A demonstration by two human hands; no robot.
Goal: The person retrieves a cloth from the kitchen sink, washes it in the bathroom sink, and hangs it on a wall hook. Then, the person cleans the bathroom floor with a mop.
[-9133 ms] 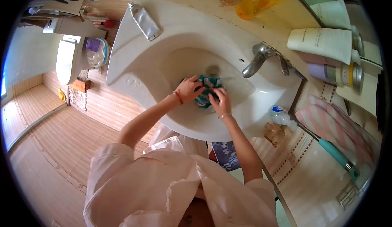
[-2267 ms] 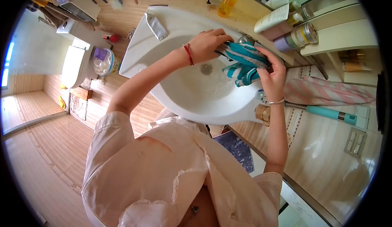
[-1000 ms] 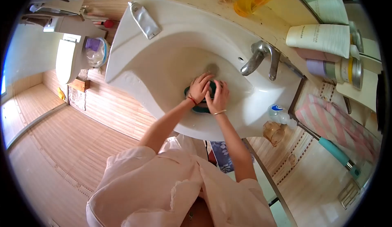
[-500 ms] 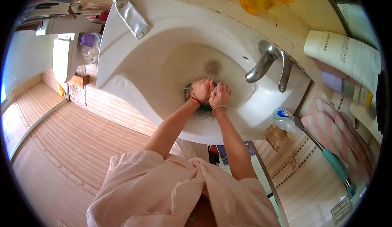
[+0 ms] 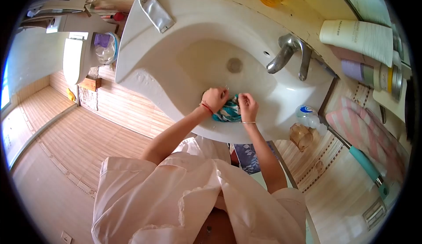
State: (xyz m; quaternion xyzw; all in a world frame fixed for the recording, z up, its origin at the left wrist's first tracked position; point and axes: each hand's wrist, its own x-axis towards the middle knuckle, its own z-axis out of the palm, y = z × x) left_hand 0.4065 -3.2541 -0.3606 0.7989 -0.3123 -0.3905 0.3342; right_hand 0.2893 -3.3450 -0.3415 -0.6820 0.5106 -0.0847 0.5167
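Observation:
Inside the white washbasin (image 5: 184,46), low against its front wall, lies a bunched teal and white patterned cloth (image 5: 228,111) that looks wet. My left hand (image 5: 214,99), with a red string bracelet at the wrist, is closed in a fist on the cloth's left part. At its upper right corner, my right hand (image 5: 248,105) pinches the cloth between bent fingers; a pale bangle circles that wrist. Shallow water seems to lie around the drain (image 5: 234,65), beyond the hands. Part of the cloth is hidden under my fingers.
A metal tap (image 5: 283,55) stands at the basin's right rear. A silver tube (image 5: 156,13) lies on the left rim. Bottles, including a white tube (image 5: 356,35), line the right ledge. Left of the basin is a toilet (image 5: 74,59); a striped pink towel (image 5: 358,123) hangs at right.
My hands have moved apart from being pressed together, and more of the cloth shows between them. The view has shifted slightly.

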